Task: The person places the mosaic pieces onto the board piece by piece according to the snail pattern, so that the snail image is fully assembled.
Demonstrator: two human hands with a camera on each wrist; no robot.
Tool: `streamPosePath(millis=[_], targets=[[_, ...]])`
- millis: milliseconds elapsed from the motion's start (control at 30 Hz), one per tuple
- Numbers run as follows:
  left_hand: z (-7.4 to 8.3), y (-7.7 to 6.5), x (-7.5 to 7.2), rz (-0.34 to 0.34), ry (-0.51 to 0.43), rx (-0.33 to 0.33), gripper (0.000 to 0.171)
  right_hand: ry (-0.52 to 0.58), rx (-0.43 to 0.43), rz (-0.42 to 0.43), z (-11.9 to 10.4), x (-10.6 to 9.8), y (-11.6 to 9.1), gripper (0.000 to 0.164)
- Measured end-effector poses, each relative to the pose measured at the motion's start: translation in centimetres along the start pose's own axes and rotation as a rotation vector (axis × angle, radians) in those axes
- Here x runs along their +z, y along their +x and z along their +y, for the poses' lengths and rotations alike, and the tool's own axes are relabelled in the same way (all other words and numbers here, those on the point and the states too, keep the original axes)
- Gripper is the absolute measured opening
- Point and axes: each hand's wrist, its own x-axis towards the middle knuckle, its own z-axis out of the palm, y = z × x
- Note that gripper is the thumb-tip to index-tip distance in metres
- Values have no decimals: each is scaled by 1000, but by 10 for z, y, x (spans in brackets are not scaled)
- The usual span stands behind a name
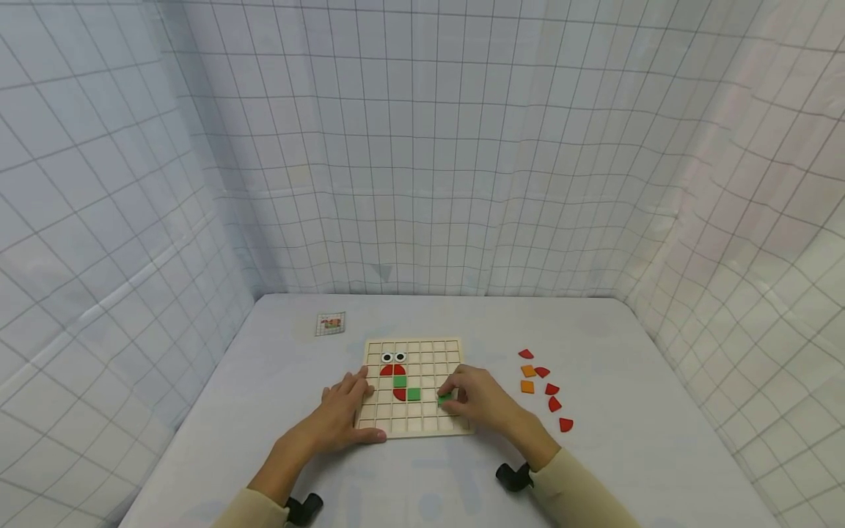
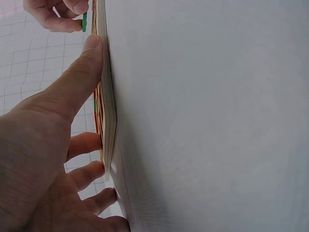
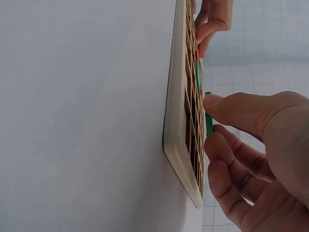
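A pale wooden grid board (image 1: pixel 440 353) lies flat on the table. My left hand (image 1: pixel 343 412) rests along its left side, fingers spread and thumb on the front edge. Over the right part of the board, my right hand (image 1: pixel 483 400) pinches a green square tile (image 3: pixel 209 124) between thumb and fingertips, just above the grid in the right wrist view. Set in the squares are two round eye tiles (image 1: pixel 387 358), a pair of red quarter-circle tiles (image 1: pixel 387 370) below them, a green square (image 1: pixel 400 381), another red quarter-circle (image 1: pixel 400 394) and a second green square (image 1: pixel 414 394).
Right of the board lie two orange squares (image 1: pixel 528 386) and several loose red quarter-circle tiles (image 1: pixel 552 389). A small picture card (image 1: pixel 330 323) sits behind the board on the left. White grid-patterned curtains (image 1: pixel 409 147) surround the white table (image 1: pixel 264 381).
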Motion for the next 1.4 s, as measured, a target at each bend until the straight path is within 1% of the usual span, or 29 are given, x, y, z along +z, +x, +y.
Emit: streamPosePath(millis=[100, 333, 500, 633, 767, 1000, 1233, 1400], targets=[[0, 0, 0, 0, 2, 0, 80, -10, 4, 5, -3, 5, 6, 16], [2, -1, -1, -2, 4, 2, 79, 32, 37, 0, -11, 9, 15, 15], [3, -1, -1, -6, 5, 5, 78, 20, 84, -26, -12, 13, 17, 14], [3, -2, -1, -10, 6, 2, 78, 23, 99, -31, -12, 12, 17, 14], [4, -2, -1, -8, 10, 11, 79, 21, 97, -24, -10, 11, 16, 15], [4, -2, -3, -1, 3, 21, 80, 10, 90, -12, -7, 11, 17, 10], [3, 0, 0, -5, 4, 7, 79, 10, 49, 4, -6, 14, 21, 7], [5, -1, -2, -5, 0, 5, 79, 0, 48, 1, -9, 14, 24, 8]])
